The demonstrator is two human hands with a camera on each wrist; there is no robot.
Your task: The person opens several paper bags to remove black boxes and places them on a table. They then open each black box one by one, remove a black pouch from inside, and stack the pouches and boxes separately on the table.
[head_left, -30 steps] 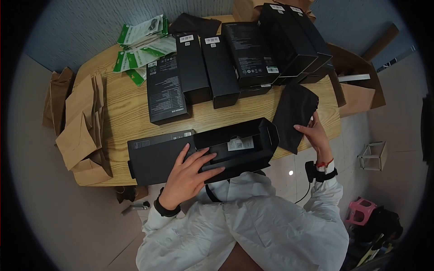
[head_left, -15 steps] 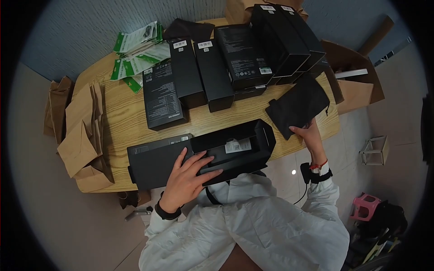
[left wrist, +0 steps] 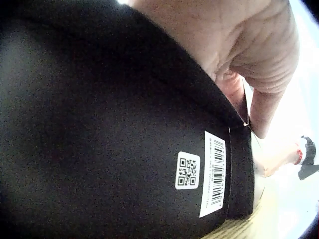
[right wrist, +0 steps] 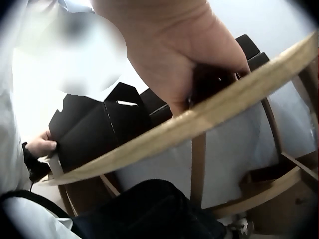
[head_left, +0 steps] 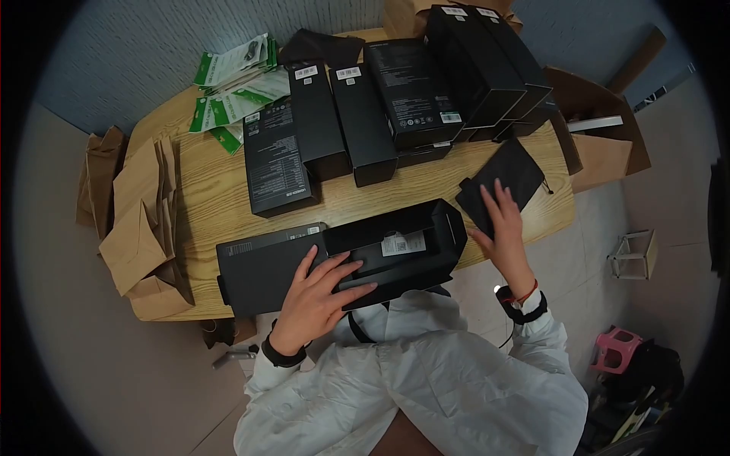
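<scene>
An open black box (head_left: pixel 395 285) lies at the table's near edge, its long opening facing up and a white label inside. Spread fingers of my left hand (head_left: pixel 310 304) rest over its left end and near wall. In the left wrist view this hand (left wrist: pixel 234 45) is at the edge of a black box face (left wrist: pixel 99 129) with barcode and QR labels. To the right, a black drawstring pouch (head_left: pixel 521 171) lies on the table. My right hand (head_left: pixel 503 243) touches it with straight fingers; the right wrist view shows this hand (right wrist: pixel 164 50) above the wooden table edge (right wrist: pixel 214 107).
Several black boxes (head_left: pixel 277 167) stand or lie across the back, beside green-and-white packets (head_left: pixel 232 64) and a dark cloth (head_left: pixel 323 47). Brown paper bags (head_left: pixel 137 235) lie at the left. Another black box (head_left: pixel 266 270) adjoins the open one. A cardboard box (head_left: pixel 601 163) stands at the right.
The pouch has turned and now lies flatter on the table. My right hand has let go of its near edge and moved left onto it, fingers extended. My left hand has stayed on the box.
</scene>
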